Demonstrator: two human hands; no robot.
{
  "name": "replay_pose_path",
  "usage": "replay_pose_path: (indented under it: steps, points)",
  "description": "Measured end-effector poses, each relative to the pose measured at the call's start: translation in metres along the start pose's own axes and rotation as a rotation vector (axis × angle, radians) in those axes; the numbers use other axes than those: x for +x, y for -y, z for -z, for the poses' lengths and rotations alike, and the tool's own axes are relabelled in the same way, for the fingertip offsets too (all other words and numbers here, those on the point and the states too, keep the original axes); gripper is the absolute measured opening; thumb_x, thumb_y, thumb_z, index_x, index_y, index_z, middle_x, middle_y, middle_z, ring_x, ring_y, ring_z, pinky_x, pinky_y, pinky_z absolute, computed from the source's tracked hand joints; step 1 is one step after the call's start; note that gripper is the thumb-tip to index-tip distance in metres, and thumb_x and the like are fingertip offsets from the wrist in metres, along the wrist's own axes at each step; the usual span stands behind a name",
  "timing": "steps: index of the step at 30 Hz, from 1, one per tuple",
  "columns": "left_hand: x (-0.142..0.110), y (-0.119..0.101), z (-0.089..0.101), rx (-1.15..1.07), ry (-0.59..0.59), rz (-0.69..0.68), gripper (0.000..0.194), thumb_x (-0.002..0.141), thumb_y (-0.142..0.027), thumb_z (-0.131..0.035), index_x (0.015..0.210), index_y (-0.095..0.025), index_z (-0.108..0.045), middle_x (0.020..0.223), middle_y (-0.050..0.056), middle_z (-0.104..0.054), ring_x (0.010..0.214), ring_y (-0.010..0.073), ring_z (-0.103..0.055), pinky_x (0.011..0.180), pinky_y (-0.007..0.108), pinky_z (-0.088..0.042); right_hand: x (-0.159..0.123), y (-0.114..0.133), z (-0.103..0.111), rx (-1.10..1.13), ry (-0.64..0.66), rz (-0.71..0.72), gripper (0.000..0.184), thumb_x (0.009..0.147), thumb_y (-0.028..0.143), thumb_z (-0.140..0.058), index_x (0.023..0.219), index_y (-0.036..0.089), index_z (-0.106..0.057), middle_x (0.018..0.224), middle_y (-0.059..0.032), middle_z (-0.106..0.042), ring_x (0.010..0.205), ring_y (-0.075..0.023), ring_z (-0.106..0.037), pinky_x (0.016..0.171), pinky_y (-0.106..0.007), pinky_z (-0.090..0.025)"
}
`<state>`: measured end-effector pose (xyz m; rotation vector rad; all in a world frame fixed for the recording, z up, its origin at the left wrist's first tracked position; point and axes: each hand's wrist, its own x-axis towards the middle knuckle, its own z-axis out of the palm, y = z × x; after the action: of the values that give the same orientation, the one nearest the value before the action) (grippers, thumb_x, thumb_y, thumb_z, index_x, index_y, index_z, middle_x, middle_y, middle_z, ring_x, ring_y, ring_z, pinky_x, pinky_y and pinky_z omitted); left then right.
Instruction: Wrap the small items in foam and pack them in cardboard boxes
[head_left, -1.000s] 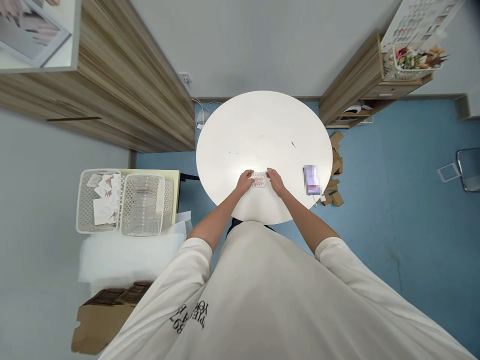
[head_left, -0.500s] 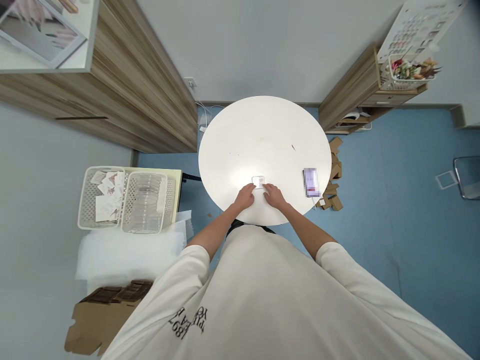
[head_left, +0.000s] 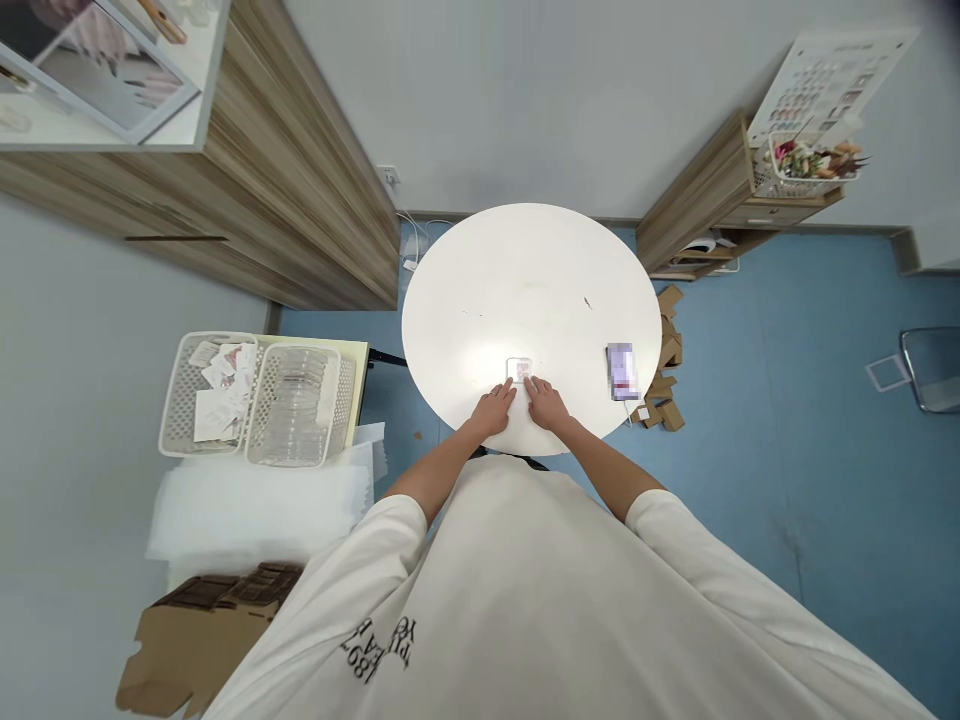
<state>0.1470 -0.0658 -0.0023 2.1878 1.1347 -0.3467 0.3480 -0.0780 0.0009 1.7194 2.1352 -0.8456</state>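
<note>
A small flat clear case (head_left: 519, 370) with a reddish printed insert lies on the white oval table (head_left: 525, 270), close to its near edge. My left hand (head_left: 495, 408) rests at the case's lower left corner, fingers stretched forward, fingertips at its near edge. At the lower right corner is my right hand (head_left: 547, 402), its fingers extended and a fingertip touching the case's edge. Neither hand is wrapped round the case.
A phone (head_left: 622, 372) with a cable lies at the table's right. To the left stand a white basket of printed cards (head_left: 217, 395) and another of clear cases (head_left: 292, 405). Folded cardboard boxes (head_left: 664, 400) lie on the floor at right.
My fingers have shifted from the sides of the case to its near edge and lie flatter. More of the case and its insert shows. The camera view has moved slightly.
</note>
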Motion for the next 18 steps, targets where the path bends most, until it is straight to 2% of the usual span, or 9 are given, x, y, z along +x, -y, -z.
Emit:
replay_pose_path:
  steps: [7, 13, 18]
  points:
    - [-0.008, 0.007, 0.009, -0.031, -0.019, 0.041, 0.075, 0.089, -0.012, -0.044, 0.16, -0.018, -0.022, 0.172, 0.01, -0.007, 0.151, 0.03, -0.028, 0.117, 0.048, -0.032, 0.004, 0.017, 0.007, -0.04, 0.075, 0.01, 0.078, 0.093, 0.021, -0.043, 0.164, 0.014, -0.012, 0.169, -0.0144, -0.019, 0.152, -0.0309, -0.021, 0.118, -0.044, -0.028]
    - [-0.032, 0.047, 0.014, -0.021, -0.047, 0.147, 0.074, 0.089, -0.012, -0.042, 0.161, -0.02, -0.023, 0.172, 0.007, -0.006, 0.152, 0.0326, -0.025, 0.12, 0.052, -0.026, 0.034, 0.064, 0.018, -0.017, 0.134, 0.039, 0.078, 0.094, 0.025, -0.044, 0.164, 0.016, -0.012, 0.169, -0.013, -0.016, 0.151, -0.032, -0.021, 0.116, -0.045, -0.03]
    - [-0.045, 0.08, 0.02, -0.005, -0.045, 0.131, 0.077, 0.089, -0.013, -0.044, 0.161, -0.022, -0.021, 0.172, 0.007, -0.004, 0.152, 0.0328, -0.026, 0.12, 0.053, -0.026, 0.054, 0.096, 0.024, 0.001, 0.156, -0.003, 0.079, 0.094, 0.027, -0.047, 0.164, 0.019, -0.012, 0.169, -0.0143, -0.017, 0.151, -0.0329, -0.023, 0.115, -0.045, -0.032]
